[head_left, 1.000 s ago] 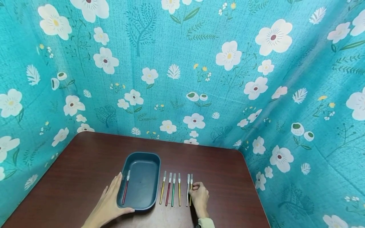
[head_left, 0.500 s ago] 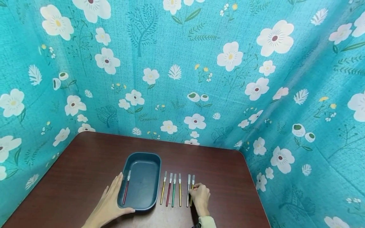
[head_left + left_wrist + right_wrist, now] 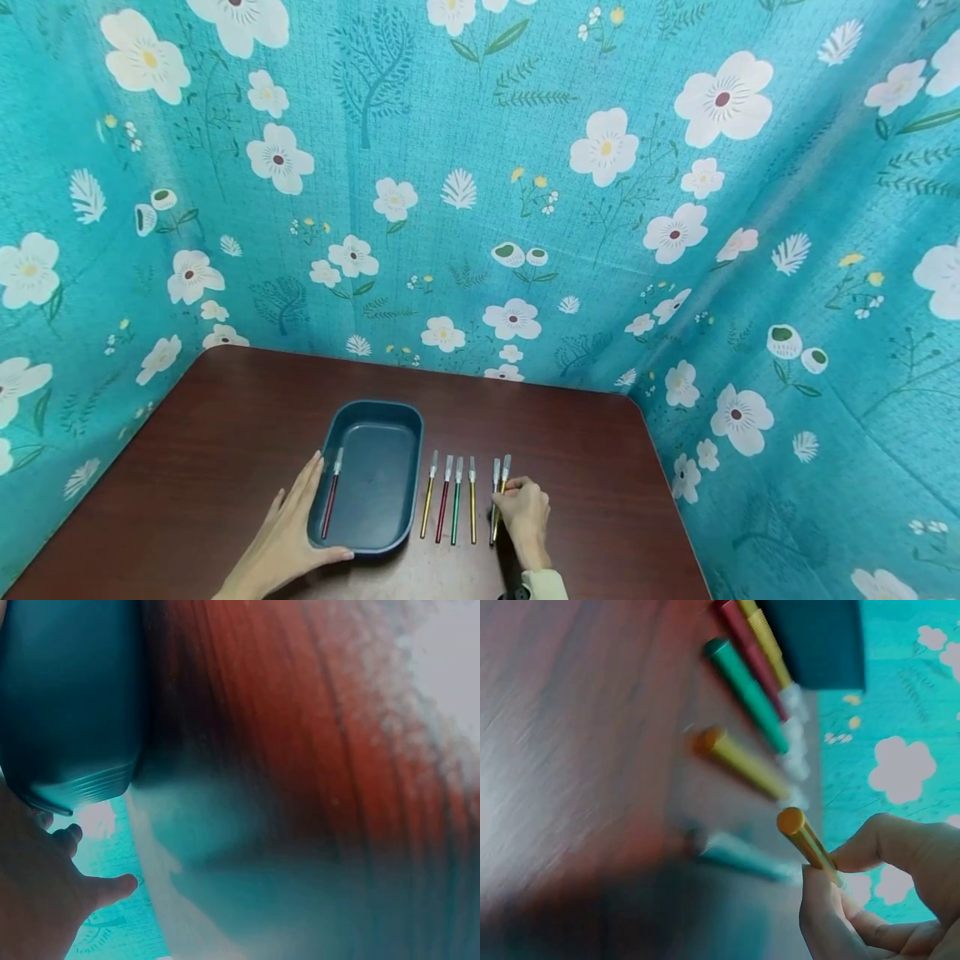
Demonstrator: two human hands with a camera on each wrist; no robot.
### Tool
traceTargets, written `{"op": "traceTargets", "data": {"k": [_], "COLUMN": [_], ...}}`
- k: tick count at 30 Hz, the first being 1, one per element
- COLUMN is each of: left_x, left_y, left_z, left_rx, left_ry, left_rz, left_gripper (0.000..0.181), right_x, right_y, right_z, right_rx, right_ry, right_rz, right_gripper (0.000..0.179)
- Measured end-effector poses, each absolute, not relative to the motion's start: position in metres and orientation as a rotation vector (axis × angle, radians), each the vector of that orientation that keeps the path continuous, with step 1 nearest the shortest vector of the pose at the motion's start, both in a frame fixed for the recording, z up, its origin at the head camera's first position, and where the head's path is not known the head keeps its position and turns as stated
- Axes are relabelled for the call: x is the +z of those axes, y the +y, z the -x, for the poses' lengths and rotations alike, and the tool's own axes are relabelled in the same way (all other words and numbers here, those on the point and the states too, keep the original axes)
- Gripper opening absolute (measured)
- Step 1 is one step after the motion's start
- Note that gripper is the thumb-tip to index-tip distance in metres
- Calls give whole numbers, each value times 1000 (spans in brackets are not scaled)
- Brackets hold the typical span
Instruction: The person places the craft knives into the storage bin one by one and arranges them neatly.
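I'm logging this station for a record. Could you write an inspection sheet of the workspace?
Surface: dark wood-grained table.
Work items: blue tray holding a red pen-like tool; right of it on the table, in order, a gold tool, second red tool, green tool, another gold tool, silver tool.
Clutter: nothing seen.
Grips: left grip rests against the tray, fingers extended; right grip pinches a third gold tool.
Cables: nothing seen.
Surroundings: turquoise floral curtain behind and at both sides.

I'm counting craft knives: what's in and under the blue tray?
Inside the blue tray, one capped red craft knife lies along its left side. Underneath can't be seen: the tray hides it.
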State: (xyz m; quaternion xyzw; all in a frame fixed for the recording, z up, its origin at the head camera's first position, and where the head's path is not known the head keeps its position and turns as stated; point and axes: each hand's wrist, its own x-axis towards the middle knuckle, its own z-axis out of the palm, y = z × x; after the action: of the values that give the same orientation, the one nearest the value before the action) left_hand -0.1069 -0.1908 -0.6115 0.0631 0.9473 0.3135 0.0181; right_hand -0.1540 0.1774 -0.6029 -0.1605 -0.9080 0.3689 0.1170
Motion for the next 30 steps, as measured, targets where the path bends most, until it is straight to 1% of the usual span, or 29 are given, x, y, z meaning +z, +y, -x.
{"op": "traceTargets", "data": {"k": [11, 23, 30], "left_x": [-613, -611, -611], "left_y": [-190, -193, -194], "left_z": [108, 105, 106], "left_rx": [946, 871, 844], "left_ry": [2960, 3015, 3086], "left_rz": [-176, -191, -252], "left_gripper": [149, 145, 144], "right_x": [-566, -548, -543], "right_y": [139, 88, 59], "right_z": [156, 159, 157], "right_rx": [1218, 1466, 1456], "right_ry": [-2667, -2611, -2598], "right_rz": [375, 209, 129], "right_gripper": [15, 15, 15]}}
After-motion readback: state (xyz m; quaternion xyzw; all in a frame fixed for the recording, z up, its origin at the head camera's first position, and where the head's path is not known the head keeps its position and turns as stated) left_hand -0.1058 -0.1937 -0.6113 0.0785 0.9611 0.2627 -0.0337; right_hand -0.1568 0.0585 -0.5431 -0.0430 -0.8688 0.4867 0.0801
